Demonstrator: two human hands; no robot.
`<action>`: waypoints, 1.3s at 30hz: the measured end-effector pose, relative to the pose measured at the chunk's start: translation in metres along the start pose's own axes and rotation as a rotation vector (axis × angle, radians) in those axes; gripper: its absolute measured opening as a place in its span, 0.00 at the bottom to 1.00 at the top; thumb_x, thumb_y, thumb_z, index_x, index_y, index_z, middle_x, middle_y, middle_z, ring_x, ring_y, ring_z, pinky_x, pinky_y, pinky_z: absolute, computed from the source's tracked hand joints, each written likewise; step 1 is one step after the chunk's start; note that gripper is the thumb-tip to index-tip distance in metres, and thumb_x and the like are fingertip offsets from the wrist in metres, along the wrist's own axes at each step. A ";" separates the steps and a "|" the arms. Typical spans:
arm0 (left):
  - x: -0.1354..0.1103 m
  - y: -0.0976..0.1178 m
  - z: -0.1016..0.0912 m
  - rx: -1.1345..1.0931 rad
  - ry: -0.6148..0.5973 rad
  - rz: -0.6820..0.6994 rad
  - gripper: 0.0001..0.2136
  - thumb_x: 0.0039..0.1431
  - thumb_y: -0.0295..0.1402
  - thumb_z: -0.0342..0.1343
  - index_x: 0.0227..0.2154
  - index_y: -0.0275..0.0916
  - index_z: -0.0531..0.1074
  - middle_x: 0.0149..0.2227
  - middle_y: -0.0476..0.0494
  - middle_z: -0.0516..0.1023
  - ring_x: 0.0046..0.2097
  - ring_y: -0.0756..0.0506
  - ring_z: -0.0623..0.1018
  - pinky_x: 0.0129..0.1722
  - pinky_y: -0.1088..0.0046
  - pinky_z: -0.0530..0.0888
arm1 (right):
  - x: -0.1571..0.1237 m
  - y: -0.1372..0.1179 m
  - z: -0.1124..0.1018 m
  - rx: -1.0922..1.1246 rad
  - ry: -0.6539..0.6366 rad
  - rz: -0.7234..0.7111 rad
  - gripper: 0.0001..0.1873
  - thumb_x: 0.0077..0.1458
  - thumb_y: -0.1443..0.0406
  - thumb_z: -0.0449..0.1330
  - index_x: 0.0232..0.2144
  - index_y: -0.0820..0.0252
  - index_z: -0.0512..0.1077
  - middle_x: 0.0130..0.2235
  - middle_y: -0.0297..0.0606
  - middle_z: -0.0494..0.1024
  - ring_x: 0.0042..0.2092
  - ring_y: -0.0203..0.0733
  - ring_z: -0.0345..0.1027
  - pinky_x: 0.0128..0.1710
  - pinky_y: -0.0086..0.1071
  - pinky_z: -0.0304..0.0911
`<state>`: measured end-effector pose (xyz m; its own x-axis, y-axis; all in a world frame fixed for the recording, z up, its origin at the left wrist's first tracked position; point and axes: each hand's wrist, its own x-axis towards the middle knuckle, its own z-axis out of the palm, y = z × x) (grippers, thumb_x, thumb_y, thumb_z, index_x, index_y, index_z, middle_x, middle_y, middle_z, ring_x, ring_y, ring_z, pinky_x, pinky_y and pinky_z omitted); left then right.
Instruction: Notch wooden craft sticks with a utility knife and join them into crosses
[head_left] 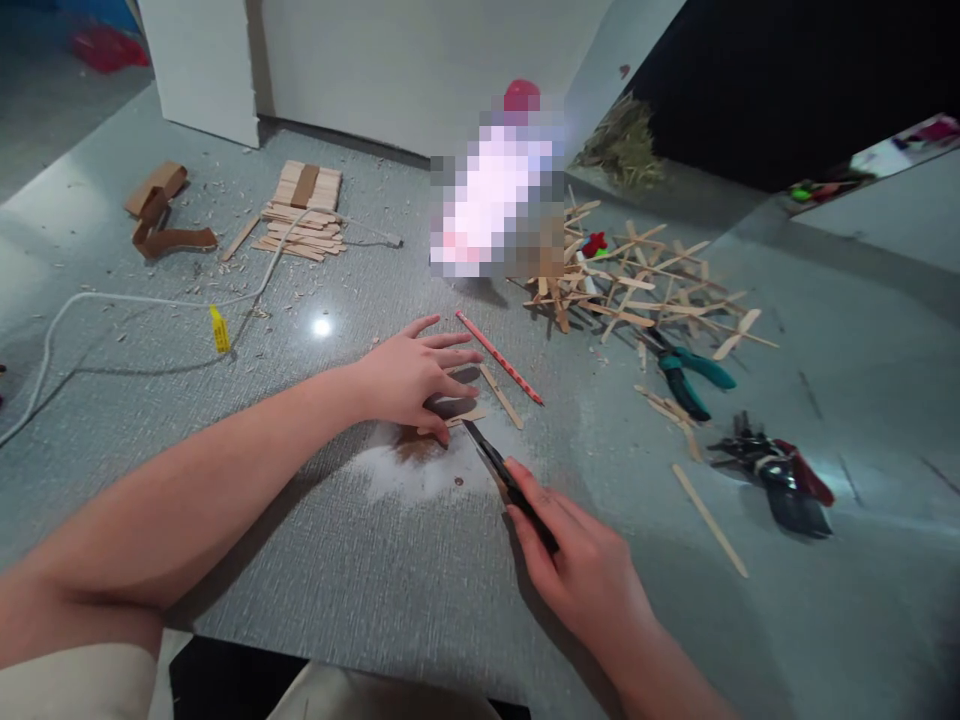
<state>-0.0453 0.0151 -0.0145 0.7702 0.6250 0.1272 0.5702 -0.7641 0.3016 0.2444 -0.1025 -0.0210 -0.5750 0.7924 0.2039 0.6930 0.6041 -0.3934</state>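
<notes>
My left hand (416, 375) lies flat with fingers spread, pressing a small wooden stick piece (466, 415) down on the grey floor. My right hand (574, 555) is closed round a black utility knife (499, 472), whose blade tip touches the stick right beside my left thumb. A red pencil (500, 358) and a loose wooden stick (501, 396) lie just beyond my left fingertips.
A stack of wooden sticks (304, 215) and cardboard scraps (161, 215) lie at the far left, with a white cable (150, 300). A pile of glued stick crosses (645, 280), teal-handled pliers (694, 375), red-and-black tools (784, 475) and a loose stick (709, 520) sit to the right.
</notes>
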 end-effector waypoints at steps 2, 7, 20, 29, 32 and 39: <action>0.001 -0.001 0.001 0.027 0.041 0.026 0.14 0.59 0.50 0.65 0.40 0.48 0.82 0.57 0.46 0.78 0.62 0.37 0.73 0.66 0.50 0.56 | -0.001 0.001 -0.002 -0.014 0.019 0.034 0.27 0.68 0.67 0.53 0.68 0.58 0.61 0.41 0.43 0.82 0.34 0.42 0.78 0.32 0.31 0.73; 0.002 0.000 0.003 0.060 0.107 0.022 0.13 0.64 0.46 0.60 0.30 0.44 0.81 0.39 0.50 0.83 0.42 0.46 0.79 0.46 0.64 0.66 | 0.000 0.000 -0.006 -0.001 0.045 0.107 0.28 0.68 0.68 0.52 0.68 0.59 0.60 0.37 0.41 0.81 0.32 0.41 0.76 0.30 0.31 0.72; -0.002 0.050 -0.005 0.320 -0.035 -0.049 0.07 0.58 0.23 0.54 0.26 0.37 0.73 0.27 0.44 0.75 0.27 0.45 0.74 0.22 0.70 0.60 | 0.003 0.008 -0.010 0.070 0.078 0.174 0.31 0.68 0.68 0.52 0.71 0.56 0.54 0.57 0.47 0.79 0.53 0.48 0.78 0.49 0.39 0.76; -0.001 0.048 0.011 0.318 0.118 -0.207 0.06 0.57 0.25 0.53 0.26 0.38 0.72 0.27 0.45 0.76 0.29 0.45 0.76 0.24 0.69 0.64 | 0.009 -0.003 -0.011 0.132 0.061 0.155 0.29 0.67 0.69 0.51 0.68 0.58 0.57 0.56 0.47 0.79 0.54 0.46 0.78 0.50 0.38 0.76; 0.000 0.049 0.014 0.300 0.187 -0.276 0.06 0.55 0.25 0.52 0.25 0.39 0.71 0.27 0.46 0.76 0.27 0.46 0.75 0.23 0.70 0.62 | 0.010 -0.003 -0.009 0.141 0.059 0.156 0.30 0.67 0.70 0.51 0.69 0.56 0.55 0.57 0.47 0.79 0.54 0.46 0.78 0.49 0.38 0.77; -0.002 0.045 0.017 0.299 0.181 -0.205 0.13 0.66 0.27 0.48 0.29 0.38 0.75 0.29 0.44 0.77 0.29 0.47 0.75 0.25 0.70 0.63 | 0.014 -0.003 -0.003 0.127 0.071 0.143 0.33 0.67 0.70 0.52 0.71 0.53 0.53 0.54 0.45 0.80 0.49 0.45 0.79 0.45 0.36 0.77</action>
<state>-0.0158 -0.0232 -0.0170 0.5842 0.7671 0.2650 0.7855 -0.6166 0.0531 0.2354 -0.0930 -0.0137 -0.4391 0.8762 0.1988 0.7023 0.4727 -0.5323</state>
